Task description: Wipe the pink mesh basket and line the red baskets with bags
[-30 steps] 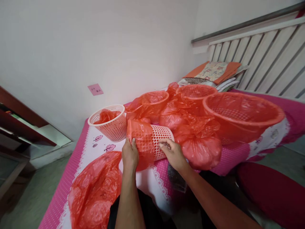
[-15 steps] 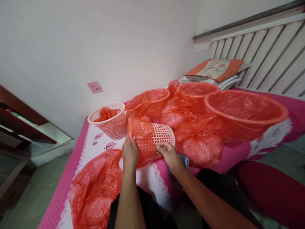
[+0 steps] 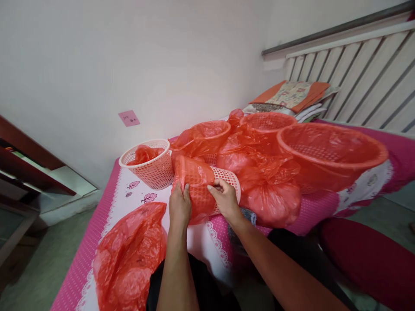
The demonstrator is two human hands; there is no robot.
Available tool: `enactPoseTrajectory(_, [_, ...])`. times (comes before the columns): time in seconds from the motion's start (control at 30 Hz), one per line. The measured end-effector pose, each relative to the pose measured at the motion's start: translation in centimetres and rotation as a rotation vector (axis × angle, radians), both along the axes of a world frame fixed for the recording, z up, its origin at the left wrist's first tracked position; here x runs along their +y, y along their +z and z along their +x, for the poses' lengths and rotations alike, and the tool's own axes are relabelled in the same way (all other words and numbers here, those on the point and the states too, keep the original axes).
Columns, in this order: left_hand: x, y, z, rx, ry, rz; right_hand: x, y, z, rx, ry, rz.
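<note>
A white lattice wastebasket (image 3: 224, 173) lies tipped on its side in front of me, its base toward the right. A thin red plastic bag (image 3: 197, 175) is drawn over its mouth and much of its outer wall. At the rim end, my left hand (image 3: 180, 206) grips the basket through the bag, thumb up and most fingers hidden. My right hand (image 3: 226, 201) pinches the bag's edge against the basket's side, closer to the base. Just left stands an upright white wastebasket (image 3: 157, 172) with a crumpled red bag (image 3: 145, 154) inside.
A loose red bag (image 3: 132, 259) lies at front left. Several lined baskets, including a large one (image 3: 333, 172), and a filled red bag (image 3: 272, 201) crowd the right. The pink-and-white cloth (image 3: 106, 233) covers the surface. A dark red stool (image 3: 363, 259) stands lower right.
My right hand has moved left and up along the basket, now on the bag's edge. That edge sits nearer the base. My left hand keeps its hold and has shifted slightly right.
</note>
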State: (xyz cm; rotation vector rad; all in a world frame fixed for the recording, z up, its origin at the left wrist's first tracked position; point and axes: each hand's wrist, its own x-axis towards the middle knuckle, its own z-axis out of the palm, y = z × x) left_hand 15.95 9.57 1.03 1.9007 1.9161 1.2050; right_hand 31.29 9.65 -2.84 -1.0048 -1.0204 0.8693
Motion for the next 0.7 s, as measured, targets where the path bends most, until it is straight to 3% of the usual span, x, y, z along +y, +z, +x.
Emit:
enactPoseTrajectory(0.17, [0.1,0.0,-0.3,0.005,0.008,-0.025,0.0,-0.7,1.3,0.106,-0.032,-0.075])
enactPoseTrajectory(0.33, [0.1,0.0,0.1,-0.02,-0.028,0.03,0.0,-0.8,1.4,0.162,0.033,-0.136])
enactPoseTrajectory(0.53, [0.1,-0.2,0.1,-0.017,-0.028,0.03,0.3,-0.5,1.1,0.05,0.012,-0.066])
enactPoseTrajectory(0.7, [0.3,-0.3,-0.4,-0.012,-0.014,0.017,0.3,-0.5,2.3,0.091,-0.035,-0.08])
